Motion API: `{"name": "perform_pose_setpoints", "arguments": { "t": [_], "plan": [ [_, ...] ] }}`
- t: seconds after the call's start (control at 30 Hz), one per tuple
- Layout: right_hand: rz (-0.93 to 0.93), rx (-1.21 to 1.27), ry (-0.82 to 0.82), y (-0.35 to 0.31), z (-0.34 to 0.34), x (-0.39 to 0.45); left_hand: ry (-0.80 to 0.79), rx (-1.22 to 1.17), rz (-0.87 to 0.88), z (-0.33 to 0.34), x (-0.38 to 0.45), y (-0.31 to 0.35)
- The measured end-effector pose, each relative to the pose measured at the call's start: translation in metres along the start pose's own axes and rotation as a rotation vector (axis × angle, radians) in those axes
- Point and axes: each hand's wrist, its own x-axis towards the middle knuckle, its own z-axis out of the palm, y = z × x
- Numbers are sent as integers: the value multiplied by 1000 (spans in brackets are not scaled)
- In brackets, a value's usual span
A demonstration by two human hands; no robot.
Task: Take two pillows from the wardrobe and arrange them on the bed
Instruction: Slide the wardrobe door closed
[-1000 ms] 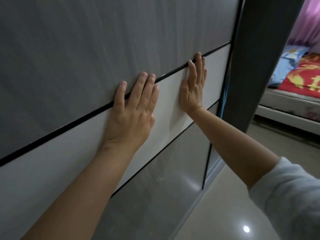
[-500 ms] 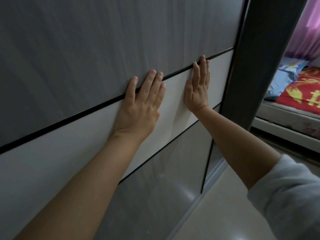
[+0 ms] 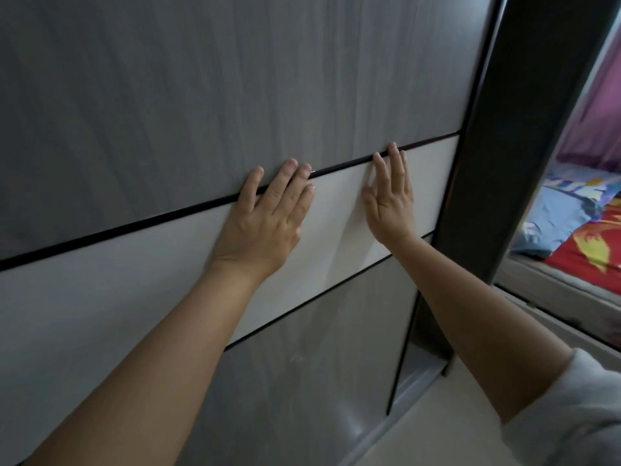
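Both hands were flat on the big sliding wardrobe door point(image 3: 168, 95), the grey wood-grain one with a pale cream band point(image 3: 117, 290) running across its middle between thin black trim lines. The left hand point(image 3: 265, 223) sat around the centre of the frame, palm pressed on the cream band, fingers spread and straight, tips reaching over the upper black line onto the grey panel. The right hand point(image 3: 389, 200) was just to the right of it, also open and flat against the band, fingertips touching that same black line. Neither one was gripping anything, just splayed palms on the surface.

Right of the hands stood the wardrobe's dark vertical frame post point(image 3: 497, 163), running from the top of the frame down to the lower right. A light grey sleeve point(image 3: 578, 415) was pushed up on the right arm in the bottom right corner.

At the far right edge you could see the bed point(image 3: 571, 294) with a red and yellow patterned cover point(image 3: 591, 250) and a light blue patterned pillow point(image 3: 554, 223) lying on it, purple curtain point(image 3: 601, 105) above. The wardrobe's inside wasn't visible, so I couldn't see any pillows in there.
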Motion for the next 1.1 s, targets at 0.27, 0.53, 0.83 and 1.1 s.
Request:
{"name": "perform_pose_setpoints", "arguments": {
  "t": [0.27,0.53,0.83,1.1],
  "plan": [
    [-5,-29,-30,99,-29,41,0,65,47,36,75,71],
    [25,-109,-7,192,-56,86,-95,86,26,66,153,142],
    [13,-8,49,299,-62,133,-127,37,-18,97,239,214],
    [16,133,78,372,-61,167,-103,77,3,122,297,269]
  ]
}}
